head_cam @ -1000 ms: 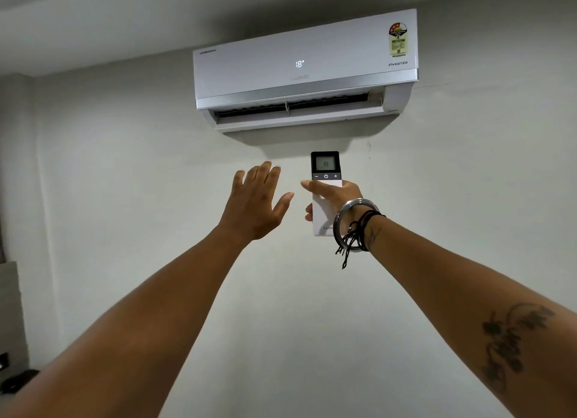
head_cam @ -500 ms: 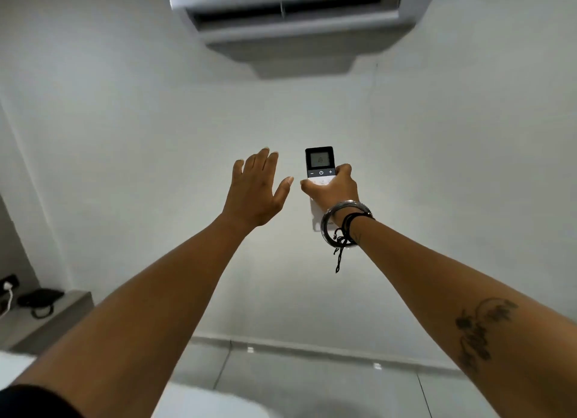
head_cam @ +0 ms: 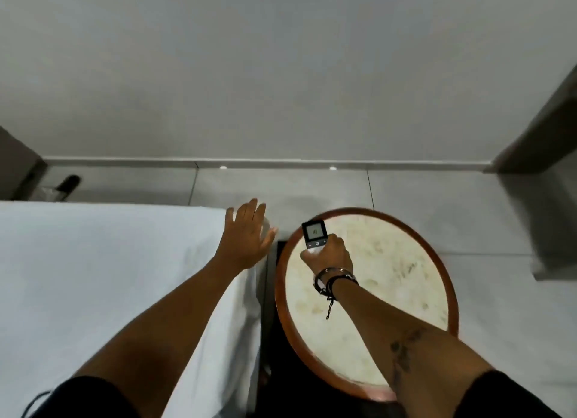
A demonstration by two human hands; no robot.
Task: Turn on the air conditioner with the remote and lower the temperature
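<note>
My right hand [head_cam: 331, 255] grips the white remote [head_cam: 314, 235], whose dark top with a lit screen and button row sticks up past my thumb. Hand and remote hover over the left part of a round table [head_cam: 443, 270] with a wooden rim and pale top. My left hand [head_cam: 246, 236] is spread with fingers apart and holds nothing, over the corner of a white bed [head_cam: 109, 261]. The air conditioner is out of view.
A grey wall fills the upper half, with a skirting line [head_cam: 281, 162] at the tiled floor. A dark object [head_cam: 67, 181] lies on the floor at far left. A grey cabinet edge [head_cam: 543, 130] stands at right. A dark gap separates bed and table.
The view has swung down from the air conditioner and wall to the floor, bed and round table. Both arms came down with it; the right hand still holds the remote, the left stays spread.
</note>
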